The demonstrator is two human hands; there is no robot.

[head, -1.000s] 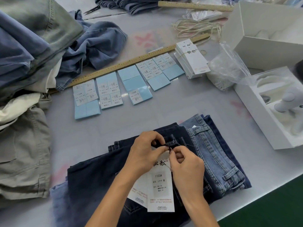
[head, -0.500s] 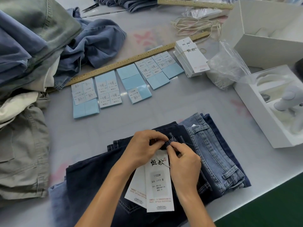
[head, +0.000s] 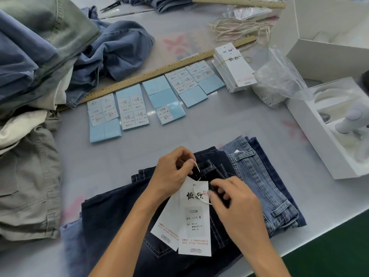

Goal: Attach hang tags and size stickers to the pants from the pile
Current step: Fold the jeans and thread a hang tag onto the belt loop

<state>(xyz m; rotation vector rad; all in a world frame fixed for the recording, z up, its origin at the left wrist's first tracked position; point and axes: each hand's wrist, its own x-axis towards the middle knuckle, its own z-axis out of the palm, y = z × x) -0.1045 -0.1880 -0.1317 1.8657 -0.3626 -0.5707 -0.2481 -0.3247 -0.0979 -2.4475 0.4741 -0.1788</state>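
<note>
Dark denim pants (head: 119,212) lie folded on top of a small stack at the table's front. Two white hang tags (head: 194,220) marked 1103# M rest on them, tied by a pale string (head: 197,166) that runs through the belt loop (head: 208,169). My left hand (head: 171,172) pinches the string's upper end just left of the loop. My right hand (head: 233,198) has curled fingers at the tag's right edge, pinching the string's lower loop. Size sticker sheets (head: 131,110) on blue backing lie in a row behind.
A pile of unfolded pants (head: 30,76) fills the left side. A wooden ruler (head: 159,70), a banded stack of hang tags (head: 233,66), loose strings (head: 239,29), a plastic bag (head: 277,80) and white boxes (head: 329,126) sit behind and to the right. Lighter jeans (head: 259,176) lie under the dark pair.
The hands have drawn apart: my left hand has pulled the string up through the belt loop, and my right hand has dropped to the tag's right edge.
</note>
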